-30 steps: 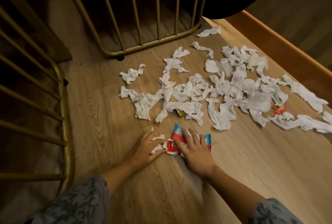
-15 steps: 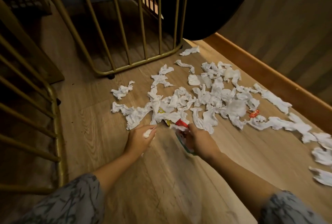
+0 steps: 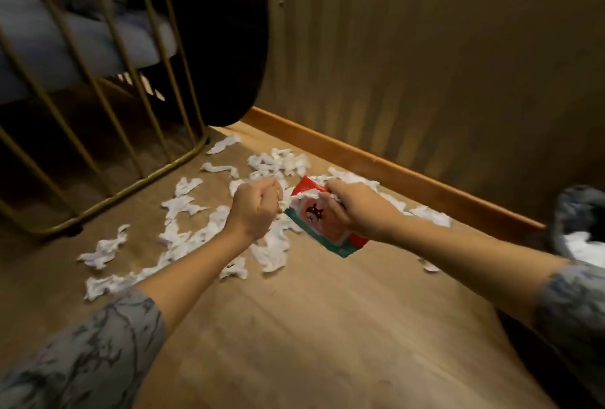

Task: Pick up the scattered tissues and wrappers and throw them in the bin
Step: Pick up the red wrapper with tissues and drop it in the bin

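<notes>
Several crumpled white tissues (image 3: 183, 238) lie scattered on the wooden floor (image 3: 311, 326) between a gold wire frame and the wall. My right hand (image 3: 360, 212) is lifted above them, closed on a red and teal wrapper (image 3: 324, 222) with a tissue scrap at its top edge. My left hand (image 3: 255, 208) is a fist beside it, closed on a small piece of white tissue that shows at the fingers. No bin can be made out for certain.
A gold wire frame (image 3: 108, 185) stands at the left with a grey cushion (image 3: 65, 38) behind it. A dark rounded object (image 3: 226, 48) rises at the back. A wooden skirting board (image 3: 409, 179) runs along the wall. A grey and white object (image 3: 579, 228) sits at the right edge.
Both hands have risen from the floor. The right lifted the red and teal wrapper, the left closed on a tissue scrap. The view has tilted up toward the wall.
</notes>
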A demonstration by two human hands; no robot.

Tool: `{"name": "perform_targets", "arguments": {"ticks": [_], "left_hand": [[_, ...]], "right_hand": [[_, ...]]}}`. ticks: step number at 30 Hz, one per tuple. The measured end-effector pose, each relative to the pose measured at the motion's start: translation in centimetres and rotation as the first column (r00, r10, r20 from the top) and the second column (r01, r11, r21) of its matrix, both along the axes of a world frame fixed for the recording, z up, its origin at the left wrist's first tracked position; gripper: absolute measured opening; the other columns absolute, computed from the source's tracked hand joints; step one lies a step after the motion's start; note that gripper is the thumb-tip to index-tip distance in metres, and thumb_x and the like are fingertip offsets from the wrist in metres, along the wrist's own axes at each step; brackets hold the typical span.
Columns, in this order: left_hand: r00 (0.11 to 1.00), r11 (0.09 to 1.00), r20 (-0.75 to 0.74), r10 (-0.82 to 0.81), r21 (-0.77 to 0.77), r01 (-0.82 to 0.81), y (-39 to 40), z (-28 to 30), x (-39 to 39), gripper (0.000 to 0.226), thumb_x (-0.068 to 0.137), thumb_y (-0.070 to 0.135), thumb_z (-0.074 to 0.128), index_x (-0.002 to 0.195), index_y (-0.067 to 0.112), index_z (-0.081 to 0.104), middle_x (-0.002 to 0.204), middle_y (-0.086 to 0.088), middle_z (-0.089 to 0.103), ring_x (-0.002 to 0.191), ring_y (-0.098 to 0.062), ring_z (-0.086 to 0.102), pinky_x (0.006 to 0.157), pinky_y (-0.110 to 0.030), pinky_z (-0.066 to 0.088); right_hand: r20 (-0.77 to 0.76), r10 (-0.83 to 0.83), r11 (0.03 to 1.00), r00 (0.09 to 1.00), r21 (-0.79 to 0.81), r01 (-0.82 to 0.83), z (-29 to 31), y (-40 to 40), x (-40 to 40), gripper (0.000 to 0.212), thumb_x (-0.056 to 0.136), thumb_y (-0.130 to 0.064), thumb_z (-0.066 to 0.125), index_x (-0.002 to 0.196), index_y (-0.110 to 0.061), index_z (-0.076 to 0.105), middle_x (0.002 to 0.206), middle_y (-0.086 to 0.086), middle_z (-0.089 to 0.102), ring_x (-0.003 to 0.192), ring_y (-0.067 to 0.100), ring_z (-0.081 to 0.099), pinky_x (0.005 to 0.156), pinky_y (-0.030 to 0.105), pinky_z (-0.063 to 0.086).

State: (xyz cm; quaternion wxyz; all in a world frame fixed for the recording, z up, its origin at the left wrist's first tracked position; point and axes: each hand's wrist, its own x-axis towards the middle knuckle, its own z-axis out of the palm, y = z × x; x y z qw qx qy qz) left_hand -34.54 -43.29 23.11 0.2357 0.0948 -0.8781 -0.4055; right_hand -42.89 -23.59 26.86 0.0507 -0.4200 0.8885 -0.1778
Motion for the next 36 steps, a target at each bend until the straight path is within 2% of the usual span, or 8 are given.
{"name": "perform_targets", "arguments": {"ticks": [6, 12, 15, 19, 26, 31, 33, 36], "left_hand": [[0.952, 0.968, 0.196, -0.235, -0.046, 0.248, 9.7, 4.9, -5.9, 0.016, 0.092, 0.028, 0.038, 0.096, 0.016, 0.048, 0.069, -0.008, 0.057, 0.063, -0.018, 0.054, 0.053, -0.028, 0.04], [0.917, 0.924, 0.24, -0.318, -0.139, 0.357, 19.9, 6.5, -10.9, 0.019, 0.087, 0.029, 0.06, 0.094, 0.018, 0.047, 0.078, -0.004, 0.064, 0.065, -0.02, 0.061, 0.058, -0.034, 0.05], [0.897, 0.909, 0.177, -0.405, -0.031, 0.416, 25.5, 6.4, -13.3, 0.013, 0.086, 0.024, 0.061, 0.096, 0.023, 0.053, 0.091, -0.001, 0.065, 0.066, -0.018, 0.066, 0.052, -0.028, 0.056], [0.885, 0.882, 0.099, -0.455, 0.186, 0.433, 33.4, 5.6, -16.1, 0.012, 0.091, 0.024, 0.062, 0.103, 0.022, 0.065, 0.101, 0.006, 0.065, 0.084, -0.011, 0.065, 0.056, -0.012, 0.046], [0.858, 0.806, 0.076, -0.507, 0.393, 0.442, 45.9, 3.5, -18.1, 0.007, 0.088, 0.031, 0.063, 0.087, 0.025, 0.067, 0.092, 0.007, 0.067, 0.093, -0.017, 0.064, 0.077, -0.028, 0.051], [0.799, 0.801, 0.108, -0.592, 0.182, 0.57, 48.9, 1.6, -18.5, 0.03, 0.088, 0.033, 0.064, 0.115, 0.019, 0.06, 0.114, 0.003, 0.06, 0.11, -0.014, 0.054, 0.088, -0.025, 0.044], [0.752, 0.76, 0.155, -0.641, -0.015, 0.65, 48.3, 0.8, -18.7, 0.038, 0.088, 0.037, 0.062, 0.122, 0.021, 0.056, 0.121, 0.002, 0.058, 0.116, -0.015, 0.05, 0.099, -0.032, 0.042], [0.736, 0.71, 0.131, -0.664, -0.197, 0.676, 46.4, 0.6, -19.0, 0.036, 0.092, 0.032, 0.058, 0.125, 0.02, 0.055, 0.123, 0.002, 0.058, 0.12, -0.015, 0.047, 0.103, -0.031, 0.038]], "right_hand": [[-0.073, -0.316, 0.943, 0.946, -0.129, 0.305, 3.1, 9.7, -2.5, 0.026, 0.102, -0.042, 0.038, 0.105, -0.02, 0.051, 0.11, 0.0, 0.068, 0.088, 0.021, 0.068, 0.072, 0.033, 0.06], [-0.137, -0.522, 0.842, 0.842, -0.24, 0.483, 3.5, 19.8, -4.1, 0.018, 0.101, -0.032, 0.044, 0.094, -0.016, 0.045, 0.097, 0.01, 0.069, 0.076, 0.026, 0.066, 0.056, 0.033, 0.049], [-0.149, -0.678, 0.714, 0.72, -0.366, 0.597, 4.5, 26.1, -4.7, 0.015, 0.098, -0.024, 0.048, 0.106, -0.011, 0.051, 0.094, 0.018, 0.07, 0.083, 0.042, 0.065, 0.063, 0.041, 0.047], [-0.181, -0.817, 0.561, 0.548, -0.47, 0.681, 5.7, 34.5, -4.0, 0.026, 0.097, -0.024, 0.053, 0.119, -0.011, 0.055, 0.1, 0.012, 0.07, 0.085, 0.032, 0.068, 0.062, 0.032, 0.048], [-0.209, -0.895, 0.445, 0.395, -0.346, 0.826, 2.1, 42.3, -3.6, 0.019, 0.095, -0.021, 0.058, 0.113, -0.016, 0.057, 0.096, 0.005, 0.067, 0.076, 0.019, 0.058, 0.056, 0.029, 0.045], [-0.22, -0.92, 0.382, 0.324, -0.313, 0.87, -0.3, 42.7, -4.0, 0.025, 0.095, -0.023, 0.058, 0.119, -0.017, 0.056, 0.105, 0.003, 0.064, 0.089, 0.016, 0.057, 0.064, 0.024, 0.048], [-0.209, -0.9, 0.423, 0.382, -0.211, 0.881, -1.1, 42.5, -4.3, 0.038, 0.095, -0.035, 0.055, 0.128, -0.018, 0.05, 0.123, 0.004, 0.059, 0.112, 0.021, 0.053, 0.086, 0.034, 0.049], [-0.023, -0.838, 0.542, 0.546, 0.091, 0.836, -1.0, 42.3, -4.8, 0.076, 0.085, -0.059, 0.06, 0.147, -0.027, 0.029, 0.151, 0.006, 0.033, 0.139, 0.029, 0.029, 0.112, 0.051, 0.025]]}}
